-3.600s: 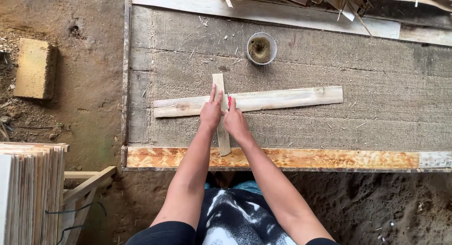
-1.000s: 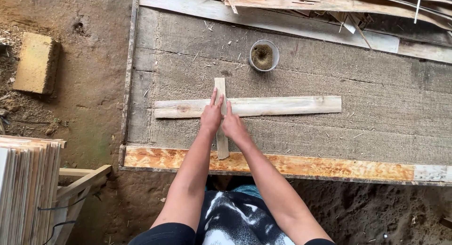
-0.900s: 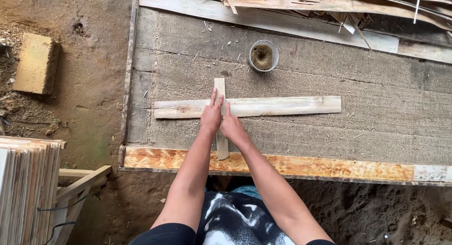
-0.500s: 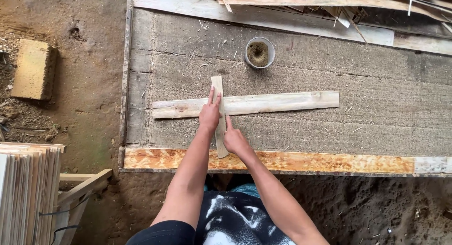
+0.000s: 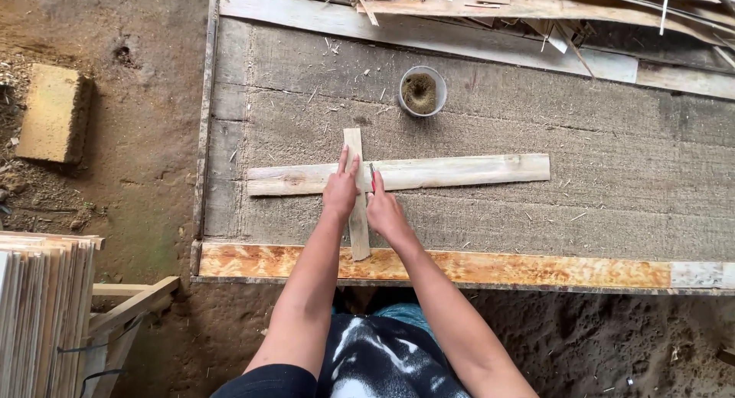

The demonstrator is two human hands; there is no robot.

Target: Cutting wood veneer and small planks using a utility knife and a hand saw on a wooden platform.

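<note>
Short strip (image 5: pixel 357 214) lies crosswise over the long plank (image 5: pixel 398 174) mid-worktop (image 5: pixel 536 222), like a straightedge. Left hand (image 5: pixel 341 190) presses flat, fingers spread, pinning the crossing. Right hand (image 5: pixel 383 207) pinches a red pencil (image 5: pixel 373 176) against the strip's edge.

round pot (image 5: pixel 423 91) | yellow block (image 5: pixel 52 113) | board stack (image 5: pixel 42 314) | scrap strips (image 5: pixel 536 8)

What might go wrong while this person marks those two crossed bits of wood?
The short strip lies loose across the long plank, pinned only by the left hand, so it could slip and skew the mark. The right hand holds a thin red tool near the fingertips; a slip might nick them. Rough wood may give splinters.
</note>
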